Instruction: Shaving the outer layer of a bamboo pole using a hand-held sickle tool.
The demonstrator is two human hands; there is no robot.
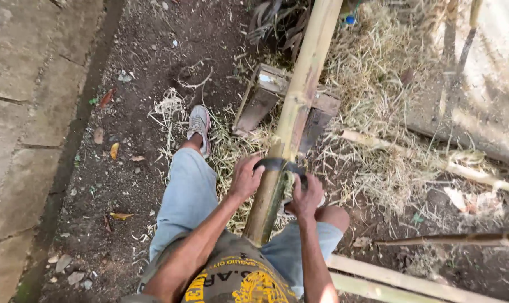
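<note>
you sit on the ground with a long bamboo pole [291,118] between your knees, its far part resting on a wooden block [265,98]; your left hand [246,178] and right hand [306,196] each have fingers curled shut around one end of a dark curved blade [277,164] laid across the pole; pale shavings [372,73] cover the soil beyond; a split bamboo strip [389,278] lies by your right leg; your yellow-printed shirt [237,278] shows at the lower edge.
</note>
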